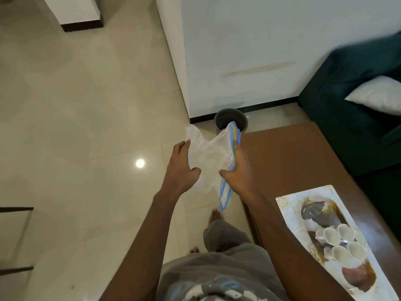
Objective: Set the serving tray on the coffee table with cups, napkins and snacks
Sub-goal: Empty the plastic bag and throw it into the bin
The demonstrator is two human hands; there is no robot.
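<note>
I hold a clear plastic zip bag [209, 155] with a blue seal strip in front of me, above the floor. My left hand [181, 168] grips its crumpled left side. My right hand [237, 170] grips the blue sealed edge. The bag looks empty. On the brown coffee table [293, 161] at the lower right lies a patterned serving tray [286, 205]. Several white cups [340, 242] stand together on the tray, and a brown snack [355, 276] lies at its near end.
A dark round bin [223, 121] stands on the floor beyond the bag, by the white wall corner. A dark green sofa [347, 105] with a white cushion [377, 94] is at the right. Glossy beige tiles stretch to the left. My bare feet are below.
</note>
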